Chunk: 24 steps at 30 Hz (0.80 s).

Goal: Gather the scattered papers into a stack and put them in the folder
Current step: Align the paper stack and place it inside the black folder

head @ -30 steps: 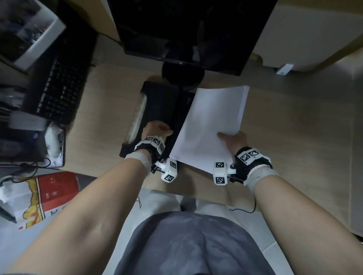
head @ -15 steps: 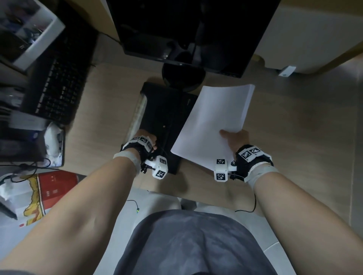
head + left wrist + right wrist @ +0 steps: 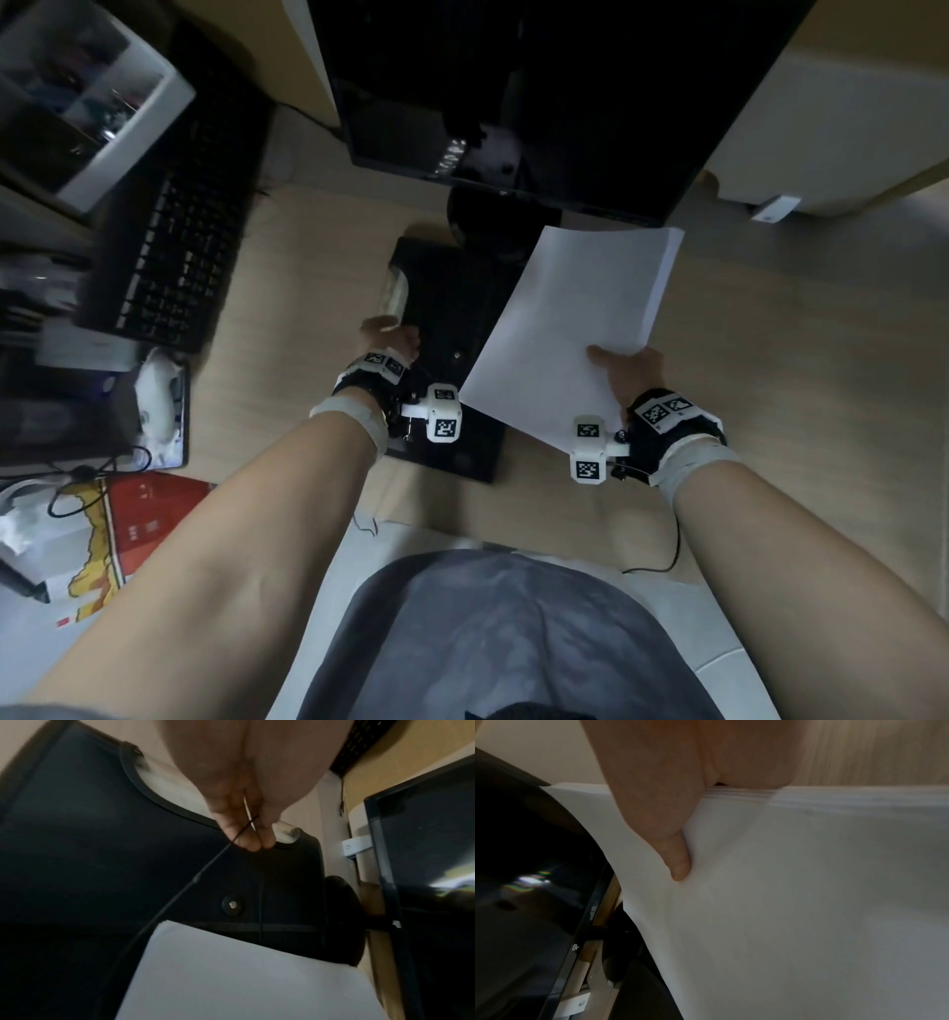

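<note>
A black folder lies flat on the wooden desk in front of the monitor. At the folder's left edge, my left hand pinches the folder's thin black elastic cord between its fingertips. The cord runs slack across the cover, past a round button. My right hand grips a stack of white papers at its near edge, thumb on top. The stack hangs tilted over the folder's right side, above the desk.
A dark monitor and its round stand base sit just behind the folder. A black keyboard, a white mouse and a red box are to the left. Bare desk lies to the right.
My left hand has slid from the middle of the folder's cover to its left edge. The right hand has carried the paper stack a little to the right, uncovering more of the folder.
</note>
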Each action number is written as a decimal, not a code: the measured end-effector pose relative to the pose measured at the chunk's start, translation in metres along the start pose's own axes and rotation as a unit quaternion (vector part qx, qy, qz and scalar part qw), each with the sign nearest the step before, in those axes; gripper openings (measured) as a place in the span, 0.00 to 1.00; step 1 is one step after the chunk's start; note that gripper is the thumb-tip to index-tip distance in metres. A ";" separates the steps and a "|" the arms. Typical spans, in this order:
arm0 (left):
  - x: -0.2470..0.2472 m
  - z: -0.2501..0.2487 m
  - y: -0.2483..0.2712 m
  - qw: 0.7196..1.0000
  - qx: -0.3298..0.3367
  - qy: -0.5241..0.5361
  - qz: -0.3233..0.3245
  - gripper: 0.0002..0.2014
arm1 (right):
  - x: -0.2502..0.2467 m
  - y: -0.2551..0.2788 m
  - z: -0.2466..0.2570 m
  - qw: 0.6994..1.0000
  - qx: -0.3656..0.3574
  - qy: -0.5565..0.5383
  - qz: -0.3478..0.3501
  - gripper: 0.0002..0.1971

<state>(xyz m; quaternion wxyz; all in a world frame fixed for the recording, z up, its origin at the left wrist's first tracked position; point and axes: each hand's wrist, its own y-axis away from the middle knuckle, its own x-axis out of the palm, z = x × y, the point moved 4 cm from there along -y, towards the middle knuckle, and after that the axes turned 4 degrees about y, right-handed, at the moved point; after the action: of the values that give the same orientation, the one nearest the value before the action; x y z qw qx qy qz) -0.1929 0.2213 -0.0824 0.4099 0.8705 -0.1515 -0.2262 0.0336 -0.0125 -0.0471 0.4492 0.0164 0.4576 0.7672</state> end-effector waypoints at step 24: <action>0.112 0.046 0.063 0.983 0.010 -0.181 0.000 0.20 | -0.136 0.016 -0.009 0.995 -0.053 -0.057 -0.065 0.14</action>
<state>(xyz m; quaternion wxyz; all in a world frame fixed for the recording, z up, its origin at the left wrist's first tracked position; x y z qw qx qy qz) -0.1260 0.1030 -0.0892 0.3671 0.8193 -0.2254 -0.3784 0.0995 -0.1171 0.0114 0.5236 0.0070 0.3903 0.7573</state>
